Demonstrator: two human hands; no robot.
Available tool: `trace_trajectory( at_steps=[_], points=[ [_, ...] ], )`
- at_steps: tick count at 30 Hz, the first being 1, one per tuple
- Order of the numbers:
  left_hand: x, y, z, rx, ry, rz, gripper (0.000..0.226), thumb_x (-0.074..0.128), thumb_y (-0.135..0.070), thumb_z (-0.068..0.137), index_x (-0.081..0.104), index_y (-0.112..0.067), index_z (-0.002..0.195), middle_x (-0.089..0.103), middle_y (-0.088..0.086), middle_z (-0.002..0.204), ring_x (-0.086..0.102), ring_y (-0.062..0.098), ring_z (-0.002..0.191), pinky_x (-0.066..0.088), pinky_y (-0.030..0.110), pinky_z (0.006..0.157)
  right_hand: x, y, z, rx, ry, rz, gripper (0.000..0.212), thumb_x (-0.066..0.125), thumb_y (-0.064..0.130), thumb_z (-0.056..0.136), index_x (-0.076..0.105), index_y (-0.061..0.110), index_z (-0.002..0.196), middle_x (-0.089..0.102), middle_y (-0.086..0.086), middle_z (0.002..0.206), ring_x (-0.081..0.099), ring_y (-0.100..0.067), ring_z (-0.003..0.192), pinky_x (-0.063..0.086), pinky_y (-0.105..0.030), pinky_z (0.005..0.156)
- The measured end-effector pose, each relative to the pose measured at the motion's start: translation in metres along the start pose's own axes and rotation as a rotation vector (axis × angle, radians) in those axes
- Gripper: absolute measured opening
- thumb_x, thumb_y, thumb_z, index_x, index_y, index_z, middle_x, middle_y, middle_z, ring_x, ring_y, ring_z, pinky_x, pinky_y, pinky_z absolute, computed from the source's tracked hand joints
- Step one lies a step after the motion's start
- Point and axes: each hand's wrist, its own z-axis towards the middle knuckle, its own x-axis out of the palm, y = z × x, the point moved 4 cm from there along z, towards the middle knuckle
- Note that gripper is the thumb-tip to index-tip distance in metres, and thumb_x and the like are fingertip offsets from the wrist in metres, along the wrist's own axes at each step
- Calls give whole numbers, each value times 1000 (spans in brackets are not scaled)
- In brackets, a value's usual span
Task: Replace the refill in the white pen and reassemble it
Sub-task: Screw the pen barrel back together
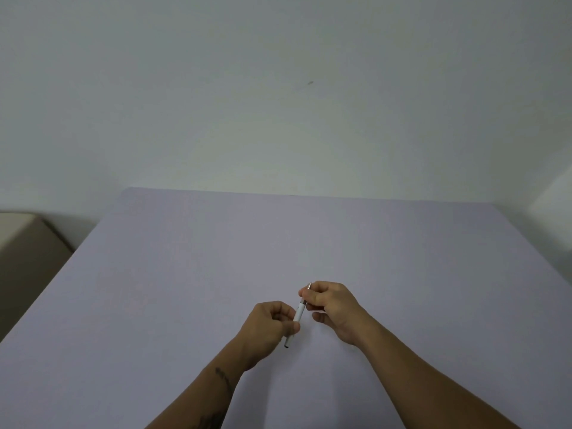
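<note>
The slim white plastic pen (pixel 299 314) is held in the air between both hands, above the plain lavender tabletop (pixel 216 258), and the likeliest trouble I can see is the two halves parting suddenly if the twist or pull is too sharp: a small spring or the refill could then drop and roll off across that smooth surface. The left hand (pixel 268 328) is closed around the lower barrel, whose dark-tipped end pokes out below its fingers. The right hand (pixel 329 300) pinches the upper end, where a short metallic tip shows just above its fingers (pixel 306 294). A skewed grip could also bend the thin refill inside. The pen looks whole, tilted, its white barrel bare between the hands; no spare refill is in sight.
</note>
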Motion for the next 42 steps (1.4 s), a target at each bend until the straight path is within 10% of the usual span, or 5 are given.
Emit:
trace_trajectory(
  at_steps=[42],
  points=[
    [5,-1,10,-35,-3,27,5,75,-6,77,72,-9,80,69,6,73,62,14,64,50,24,61,-6,1,8,-1,19,-88,18,71,20,88,64,12,74,70,-3,82,61,-17,78,50,-30,69]
  ],
)
